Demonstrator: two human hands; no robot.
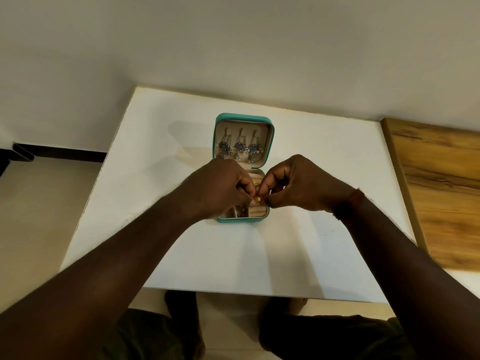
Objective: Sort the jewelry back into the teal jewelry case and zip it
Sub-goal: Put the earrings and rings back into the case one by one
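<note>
Teal jewelry case [219, 131] lies open mid-table [311, 203], long axis running away from the person, lid at the far end, while left hand [220, 188] and right hand [298, 185] both pinch a small gold piece [258, 200] right above its tray

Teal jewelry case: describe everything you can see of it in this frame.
The teal jewelry case lies open on the white table, lid on the far side. Its beige lining looks velvety; three blue-stoned silver earrings hang in the lid. The base, with ring rolls and small compartments, is mostly hidden under the left hand and right hand, which pinch a gold piece above it.
</note>
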